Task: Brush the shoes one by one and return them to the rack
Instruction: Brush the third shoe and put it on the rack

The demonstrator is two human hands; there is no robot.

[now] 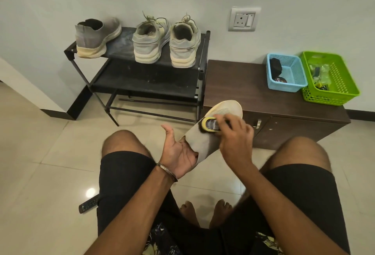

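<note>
R grip (pixel 236 141) clamps brush (pixel 212 125) (palm down) on shoe (pixel 221 112)

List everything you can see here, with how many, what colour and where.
Shoe rack: one, black, against the wall.
Slip-on shoe: one, grey, top shelf, left end.
Laced sneakers: two, grey, top shelf, right.
Slip-on shoe in hand: one, grey, above the knees.
Brush: one, yellow-rimmed, on that shoe.
Cabinet: one, brown, right of rack.
Baskets: two, blue and green, on cabinet.
Wall socket: one, grey.
Remote: one, black, on floor.
Left hand: fingers inside shoe.
Right hand: grip on brush.
</note>
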